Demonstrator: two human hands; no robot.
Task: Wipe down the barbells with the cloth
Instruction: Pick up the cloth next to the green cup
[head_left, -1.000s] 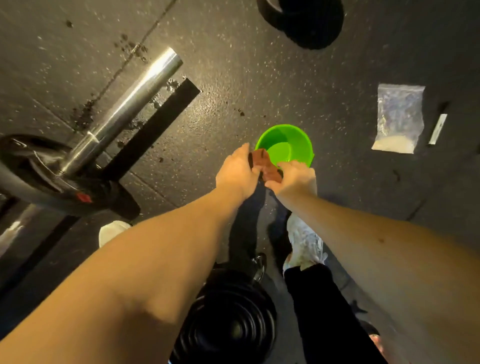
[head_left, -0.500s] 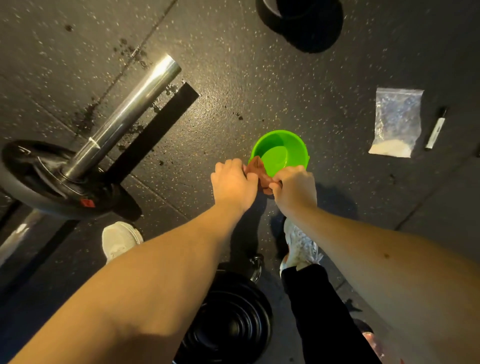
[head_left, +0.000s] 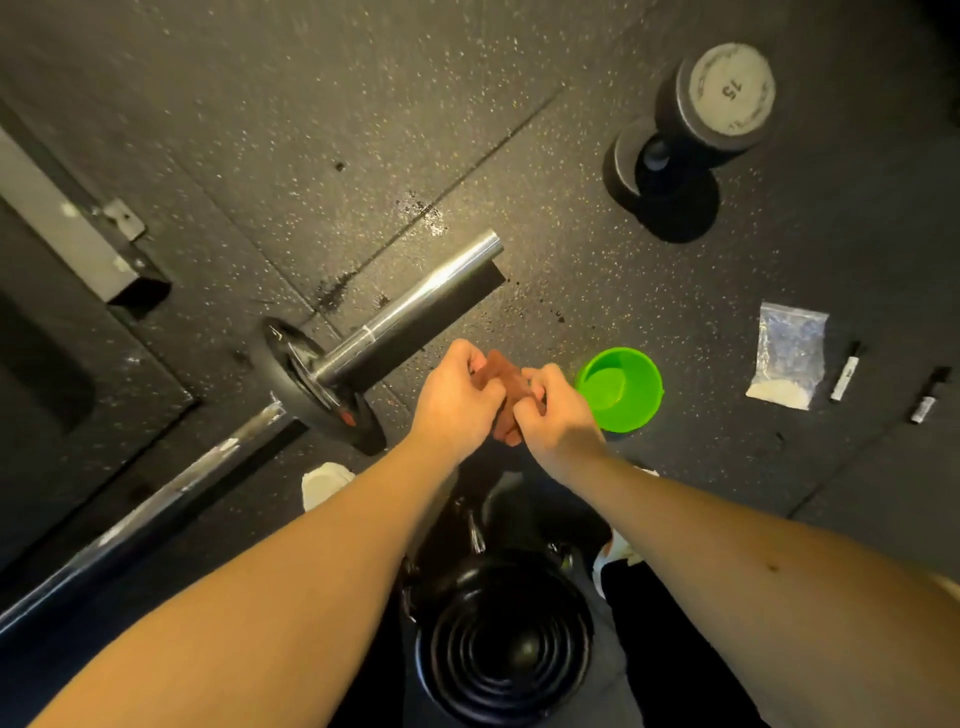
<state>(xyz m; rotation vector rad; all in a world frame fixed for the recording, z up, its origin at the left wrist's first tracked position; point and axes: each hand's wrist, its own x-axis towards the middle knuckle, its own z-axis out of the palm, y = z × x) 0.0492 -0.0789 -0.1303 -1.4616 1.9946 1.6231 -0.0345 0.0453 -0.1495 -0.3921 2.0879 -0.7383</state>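
Barbell (head_left: 415, 305) lies on the speckled rubber floor (head_left: 260, 130), slanting from lower left up to its chrome sleeve end, with one black plate (head_left: 304, 376) on it. A dumbbell (head_left: 719, 98) stands well apart at upper right. The left hand (head_left: 457, 402) and right hand (head_left: 558, 418) both curl their fingers round a brown cloth (head_left: 501, 375), bunched between them, just right of the plate and left of a green bowl (head_left: 644, 410). Farther right lie a plastic bag (head_left: 789, 358) and two markers (head_left: 845, 371).
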